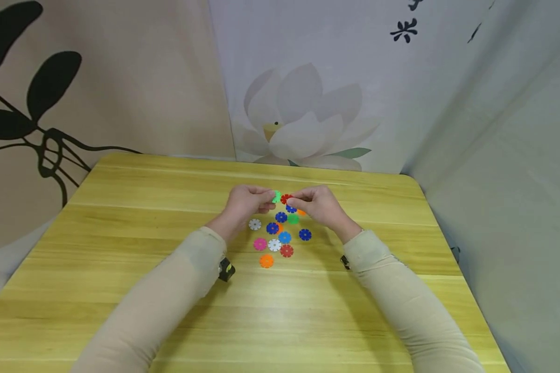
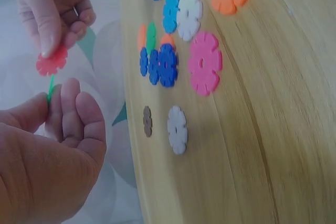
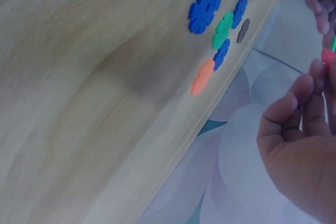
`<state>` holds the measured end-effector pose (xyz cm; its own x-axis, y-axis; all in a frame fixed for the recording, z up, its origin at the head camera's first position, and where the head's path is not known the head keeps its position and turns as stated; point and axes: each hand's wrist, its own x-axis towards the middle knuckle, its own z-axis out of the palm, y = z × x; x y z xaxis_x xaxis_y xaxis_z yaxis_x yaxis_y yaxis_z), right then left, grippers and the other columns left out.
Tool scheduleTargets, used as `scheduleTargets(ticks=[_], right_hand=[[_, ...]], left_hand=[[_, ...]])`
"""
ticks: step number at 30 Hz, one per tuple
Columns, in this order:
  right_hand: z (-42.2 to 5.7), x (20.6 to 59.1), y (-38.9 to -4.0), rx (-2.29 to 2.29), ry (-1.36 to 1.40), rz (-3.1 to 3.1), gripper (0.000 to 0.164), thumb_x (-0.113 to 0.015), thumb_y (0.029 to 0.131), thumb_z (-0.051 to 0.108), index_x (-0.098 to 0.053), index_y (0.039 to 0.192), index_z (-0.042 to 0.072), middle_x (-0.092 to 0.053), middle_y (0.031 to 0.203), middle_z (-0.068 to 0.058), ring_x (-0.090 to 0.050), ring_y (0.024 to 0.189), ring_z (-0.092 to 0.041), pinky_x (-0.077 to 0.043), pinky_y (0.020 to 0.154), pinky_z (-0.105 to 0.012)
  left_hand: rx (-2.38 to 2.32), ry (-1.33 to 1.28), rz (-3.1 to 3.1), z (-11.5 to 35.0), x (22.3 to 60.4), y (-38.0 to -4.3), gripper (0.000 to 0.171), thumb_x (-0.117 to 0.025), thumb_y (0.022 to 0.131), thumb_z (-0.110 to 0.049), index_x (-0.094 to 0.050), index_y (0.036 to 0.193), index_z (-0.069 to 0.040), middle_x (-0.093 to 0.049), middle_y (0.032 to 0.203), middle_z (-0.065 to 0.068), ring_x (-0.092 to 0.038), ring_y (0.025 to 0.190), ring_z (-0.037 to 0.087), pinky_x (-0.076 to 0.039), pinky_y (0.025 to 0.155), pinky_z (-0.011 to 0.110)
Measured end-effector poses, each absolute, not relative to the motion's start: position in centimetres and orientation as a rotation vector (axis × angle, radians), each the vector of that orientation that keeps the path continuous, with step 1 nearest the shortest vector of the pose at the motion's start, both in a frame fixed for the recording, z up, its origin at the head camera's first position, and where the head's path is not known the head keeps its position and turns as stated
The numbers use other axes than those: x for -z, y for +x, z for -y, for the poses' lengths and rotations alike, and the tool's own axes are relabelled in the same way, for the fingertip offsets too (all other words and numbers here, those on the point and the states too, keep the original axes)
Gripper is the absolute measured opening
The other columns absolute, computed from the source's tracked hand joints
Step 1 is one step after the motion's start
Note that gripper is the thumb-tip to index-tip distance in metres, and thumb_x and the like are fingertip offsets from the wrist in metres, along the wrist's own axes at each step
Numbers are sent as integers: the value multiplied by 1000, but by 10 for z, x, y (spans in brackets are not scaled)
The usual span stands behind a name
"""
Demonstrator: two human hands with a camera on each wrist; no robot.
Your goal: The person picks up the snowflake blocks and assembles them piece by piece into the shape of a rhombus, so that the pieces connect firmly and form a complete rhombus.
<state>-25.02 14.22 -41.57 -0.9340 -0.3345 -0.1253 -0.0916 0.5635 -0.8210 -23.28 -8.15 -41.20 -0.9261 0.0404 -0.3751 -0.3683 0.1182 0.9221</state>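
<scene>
My left hand (image 1: 246,203) pinches a green notched plastic disc (image 1: 277,197) between thumb and fingers, above the far part of the table. Facing it, my right hand (image 1: 321,205) pinches a red notched disc (image 1: 285,199). In the left wrist view the green disc (image 2: 51,89) is edge-on, its upper end right at the lower rim of the red disc (image 2: 51,63), which is seen nearly flat. The right wrist view catches the red disc (image 3: 327,57) only at its edge, partly hidden by fingers.
More flower-shaped discs lie loosely on the wooden table (image 1: 121,248) beneath and in front of the hands: a pink one (image 1: 260,244), an orange one (image 1: 266,260), a white one (image 1: 254,224), a dark blue one (image 1: 305,234) and several others. A printed curtain (image 1: 168,77) hangs behind the table.
</scene>
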Motion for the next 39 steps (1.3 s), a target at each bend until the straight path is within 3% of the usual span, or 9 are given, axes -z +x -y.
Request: scheduleTargets(ticks=[5,11,16,19,25,28,34,39], right_hand=[[-141,415,-249,1314,-370,-2548,28,-77,101,33,-82,119,12,-82,113,-5,-74,113,-38,-64,91,-38],[-140,417,-248,1342,-389,-2568,25,-77,101,30,-83,115,10,-82,110,-11,-73,104,-41,-59,76,-27],[-139,418,-248,1354,-406,-2629,23,-76,102,29,-84,111,9,-81,109,-18,-65,84,-27,-51,66,-25],[-137,418,-247,1358,-392,-2674,21,-77,101,28,-84,111,10,-81,106,-15,-63,81,-22,-51,65,-26],[-135,419,-247,1407,-377,-2716,20,-80,98,26,-85,109,10,-83,102,-8,-73,91,-34,-54,65,-23],[-135,420,-247,1405,-414,-2739,18,-81,98,24,-85,107,9,-82,98,-8,-70,82,-28,-53,63,-24],[-136,416,-246,1324,-580,-2813,15,-78,100,20,-84,103,7,-81,93,-9,-61,70,-16,-49,58,-22],[-135,413,-244,1251,-699,-2875,14,-77,100,17,-84,103,5,-83,95,-10,-65,71,-14,-53,60,-21]], left_hand=[[-1907,-366,-2076,78,411,-231,30,-74,103,-28,-75,126,-8,-81,117,14,-73,122,37,-60,110,44],[-1961,-357,-2049,74,412,-231,35,-72,105,-26,-72,132,-4,-78,126,19,-77,114,32,-60,110,44],[-1987,-361,-2007,72,412,-230,41,-73,104,-26,-68,141,-9,-77,126,19,-79,101,23,-61,108,43],[-1993,-366,-1979,72,412,-230,42,-73,104,-27,-68,143,-13,-79,123,15,-80,98,20,-62,107,41],[-2014,-357,-1935,72,414,-230,40,-72,105,-28,-69,141,-12,-80,117,12,-80,89,16,-66,97,35],[-2013,-336,-1927,72,414,-229,40,-72,105,-27,-68,141,-9,-80,118,13,-80,87,15,-66,95,34],[-2024,-345,-1938,70,413,-229,38,-75,103,-23,-70,137,-7,-81,111,12,-80,86,15,-63,106,43],[-2058,-349,-1914,66,413,-229,35,-76,102,-21,-71,134,-6,-82,106,11,-80,84,15,-61,108,47]])
